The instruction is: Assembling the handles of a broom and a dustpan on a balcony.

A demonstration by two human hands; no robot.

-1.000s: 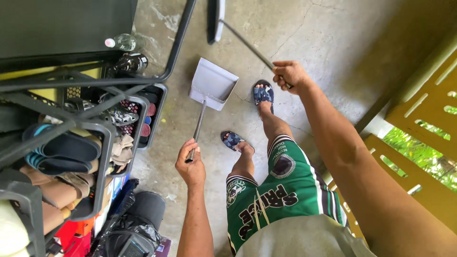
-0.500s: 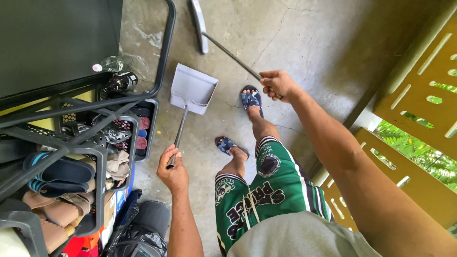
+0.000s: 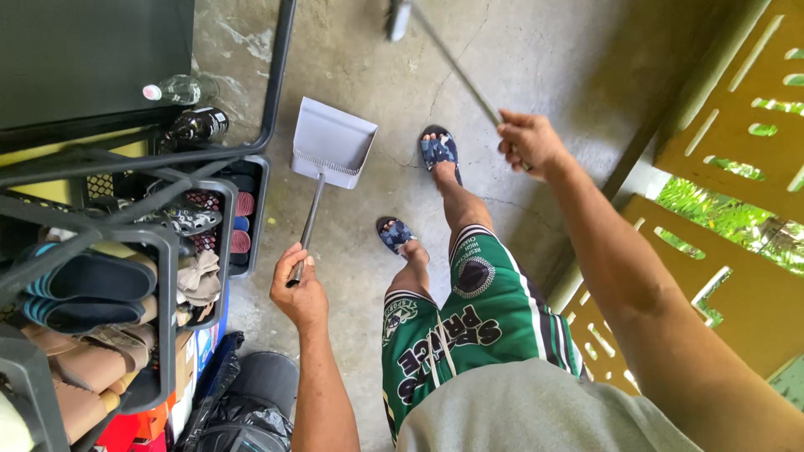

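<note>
The left hand (image 3: 299, 290) had its fingers clamped on the dustpan (image 3: 332, 142) handle, keeping the pan's mouth low on the floor (image 3: 519, 50). Right of the dustpan, the right hand (image 3: 529, 142) gripped the broom (image 3: 400, 17) stick, its head beyond the pan.

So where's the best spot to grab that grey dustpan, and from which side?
Take the dustpan by the far end of its long thin handle, coming from above and behind, the way the left hand has its grip now. The handle slants up toward the person while the wide pan sits low by the concrete floor, so holding the end probably keeps the pan's open mouth facing forward.
</note>
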